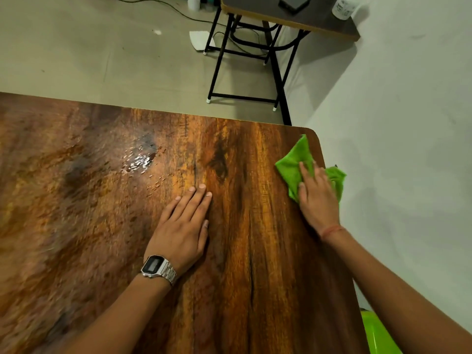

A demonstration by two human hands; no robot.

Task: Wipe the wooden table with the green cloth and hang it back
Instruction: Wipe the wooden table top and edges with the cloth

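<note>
The wooden table (102,226) fills the lower left of the head view, its rounded far right corner near the wall. The green cloth (293,162) lies crumpled at that corner, partly hanging over the right edge. My right hand (316,198) presses flat on the cloth with straight fingers. My left hand (184,226), with a metal watch on the wrist, rests flat on the bare wood near the table's middle. A small wet patch (139,160) glistens on the wood, left of and beyond my left hand.
A dark folding table (319,21) on black legs stands beyond, with a black device (293,2) and a white bottle (343,7) on it. A white wall (408,123) runs along the right. A bright green plastic object (378,333) sits at the lower right.
</note>
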